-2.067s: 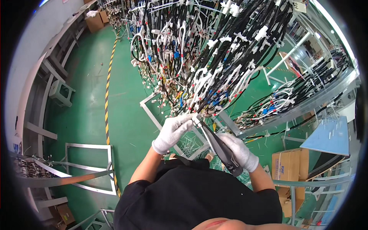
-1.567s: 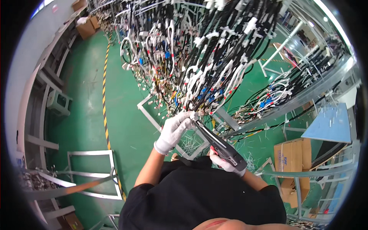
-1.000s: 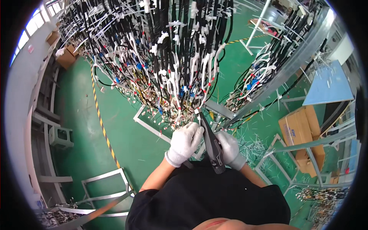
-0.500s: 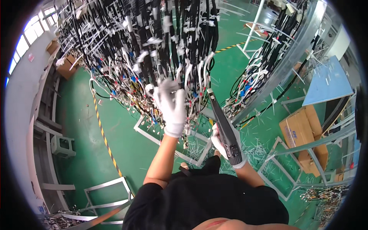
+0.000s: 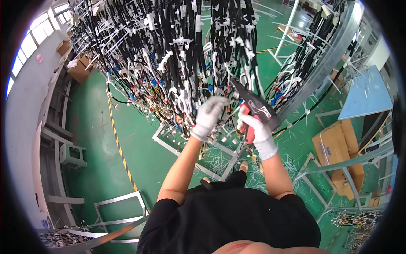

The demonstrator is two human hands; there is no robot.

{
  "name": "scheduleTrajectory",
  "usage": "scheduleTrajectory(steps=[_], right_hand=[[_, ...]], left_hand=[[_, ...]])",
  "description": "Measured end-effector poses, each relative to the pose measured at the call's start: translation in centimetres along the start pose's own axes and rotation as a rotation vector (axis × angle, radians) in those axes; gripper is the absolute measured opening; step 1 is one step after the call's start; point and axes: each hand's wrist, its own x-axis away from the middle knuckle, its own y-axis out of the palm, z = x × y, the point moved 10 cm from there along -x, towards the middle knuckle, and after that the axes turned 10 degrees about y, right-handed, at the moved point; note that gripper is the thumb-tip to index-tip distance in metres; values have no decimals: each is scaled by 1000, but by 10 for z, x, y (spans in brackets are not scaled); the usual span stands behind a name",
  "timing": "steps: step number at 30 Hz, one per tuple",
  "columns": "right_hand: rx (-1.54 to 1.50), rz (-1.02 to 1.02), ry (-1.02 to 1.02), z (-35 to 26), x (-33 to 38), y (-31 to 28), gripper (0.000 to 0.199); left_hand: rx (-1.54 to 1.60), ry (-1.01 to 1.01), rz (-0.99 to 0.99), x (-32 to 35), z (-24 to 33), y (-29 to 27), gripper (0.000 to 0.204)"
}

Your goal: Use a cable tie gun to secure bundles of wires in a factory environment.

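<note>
Black wire harnesses (image 5: 186, 63) with white ties and connectors hang in a dense curtain in front of me. My right hand (image 5: 261, 135), in a white glove, is closed round the red handle of a black cable tie gun (image 5: 256, 106). Its narrow nose points up and left, by the lower part of a hanging bundle. My left hand (image 5: 210, 115), also gloved, is just left of the gun, at the lower wire ends. Its fingers are bent together toward the gun; what they pinch, if anything, is too blurred to tell.
A curved metal rail (image 5: 321, 63) with more harnesses runs at the right. Beyond it are a blue board (image 5: 367, 93) and a cardboard box (image 5: 334, 144). White tie scraps litter the green floor by metal frames (image 5: 120, 203). A plastic stool (image 5: 72, 155) is at the left.
The tie gun has swung up to the bundle, its body turning so the red handle shows. My left hand has moved right, from open and blurred to fingers bent together.
</note>
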Motion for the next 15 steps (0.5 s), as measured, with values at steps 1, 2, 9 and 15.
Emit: scheduleTrajectory(steps=[1,2,9,15], right_hand=[[-72,35,6,1,-3,-8,21],[-75,43,-8,0,-4,-11,19],[-211,18,34,-4,0,-19,18],[-257,-21,29,0,14,-31,21]], left_hand=[[47,-50,120,2,-11,-22,25],[-42,25,202,5,-10,-41,26],[308,-65,492,15,1,-90,46],[121,59,201,-20,31,-45,50]])
